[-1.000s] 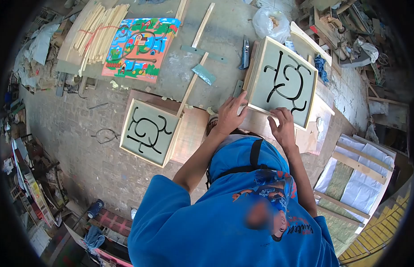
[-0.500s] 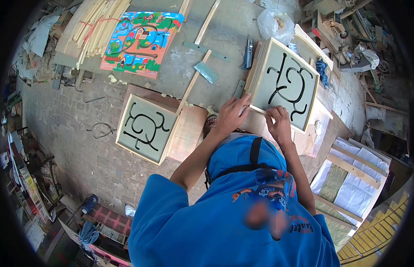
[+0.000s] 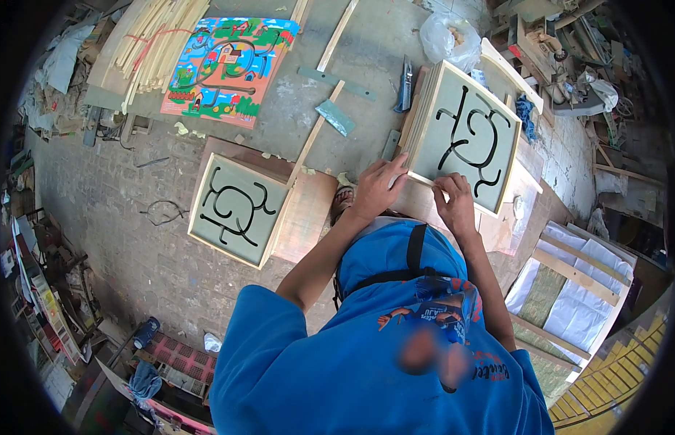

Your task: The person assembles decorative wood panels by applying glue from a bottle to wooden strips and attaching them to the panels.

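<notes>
- Head view, looking straight down over the blue shirt (image 3: 366,362): both arms reach forward to the framed panel (image 3: 469,130), a grey-green face with a black winding groove inside a pale wooden frame.
- The panel lies just ahead of the hands and a little to the right, resting on a stack of wooden boards (image 3: 515,210).
- The left hand (image 3: 377,190) is spread flat, with its fingers pressed against the near left corner of the frame. It is released, not gripping.
- The right hand (image 3: 457,206) sits on the near rail with its fingertips curled down onto the wood. We cannot tell whether it pinches the rail or only presses on it.
- Both hands touch the frame. The right is farther along the near rail, the left holds the corner.
- The panel is close to square, so it has no clear long axis. It sits turned, with its near rail slanting away to the right and one corner pointing away from us. The groove runs mostly away from the body.
- Off to the left, well apart, a second framed panel (image 3: 239,210) lies on a wooden box (image 3: 308,217).
- Farther out we see a painted board (image 3: 228,69), a bundle of slats (image 3: 156,43), a wooden strip (image 3: 315,134) and a plastic bag (image 3: 446,36).
</notes>
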{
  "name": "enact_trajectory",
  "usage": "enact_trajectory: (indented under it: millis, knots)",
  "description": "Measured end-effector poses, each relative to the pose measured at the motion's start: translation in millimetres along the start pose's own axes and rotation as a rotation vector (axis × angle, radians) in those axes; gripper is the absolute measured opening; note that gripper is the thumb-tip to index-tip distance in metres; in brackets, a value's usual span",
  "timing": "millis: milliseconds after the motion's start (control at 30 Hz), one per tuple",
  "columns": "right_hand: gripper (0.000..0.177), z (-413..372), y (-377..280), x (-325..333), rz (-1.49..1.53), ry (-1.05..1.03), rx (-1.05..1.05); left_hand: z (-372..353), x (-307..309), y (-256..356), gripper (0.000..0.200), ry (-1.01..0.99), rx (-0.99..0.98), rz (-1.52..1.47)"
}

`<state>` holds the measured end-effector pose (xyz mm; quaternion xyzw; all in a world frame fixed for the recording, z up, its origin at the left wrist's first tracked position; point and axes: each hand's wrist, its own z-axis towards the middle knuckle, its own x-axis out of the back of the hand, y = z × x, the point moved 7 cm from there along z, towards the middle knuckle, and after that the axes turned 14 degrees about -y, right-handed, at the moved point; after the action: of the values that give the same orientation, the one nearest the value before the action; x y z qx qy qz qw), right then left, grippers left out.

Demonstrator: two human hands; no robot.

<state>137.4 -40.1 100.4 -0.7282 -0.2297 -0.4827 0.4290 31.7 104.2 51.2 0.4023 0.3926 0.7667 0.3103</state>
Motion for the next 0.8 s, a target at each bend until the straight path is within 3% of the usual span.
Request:
enact_trajectory:
  millis: [800]
  knots:
    - [0.015,0.4,-5.1,0.9,-0.031,0.037,0.037,1.8,0.5,0.2,0.050,-0.025,0.012,0.043]
